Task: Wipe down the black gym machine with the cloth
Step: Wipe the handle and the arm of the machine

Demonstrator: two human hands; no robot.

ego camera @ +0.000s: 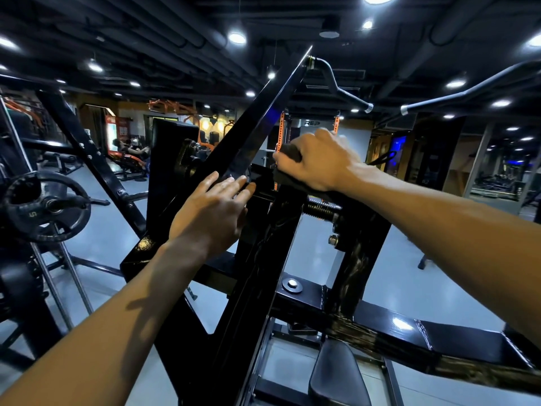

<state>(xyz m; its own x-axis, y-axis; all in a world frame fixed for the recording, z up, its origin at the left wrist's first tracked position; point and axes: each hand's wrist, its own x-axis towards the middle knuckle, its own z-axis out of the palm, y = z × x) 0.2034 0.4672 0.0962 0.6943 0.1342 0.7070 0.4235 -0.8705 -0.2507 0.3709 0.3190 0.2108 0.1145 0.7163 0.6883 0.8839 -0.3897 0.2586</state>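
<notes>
While both hands work at the upper frame, the scene reads so:
Right hand (317, 161): fingers curled round a dark cloth (288, 168), pressing it on the black gym machine (257, 259) at its top crossbar.
Left hand (215, 210): flat, fingers straight, resting on the slanted beam (248, 136) just beside.
In the way: threaded spring bolt (322, 210) under the right wrist.
Around: weight plate (46, 206) at left, padded seat (336, 373) below, curved handles (341, 89) overhead.

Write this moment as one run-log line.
right hand: grips dark cloth on machine frame | left hand: open, fingers on slanted beam | wipe: underway
</notes>
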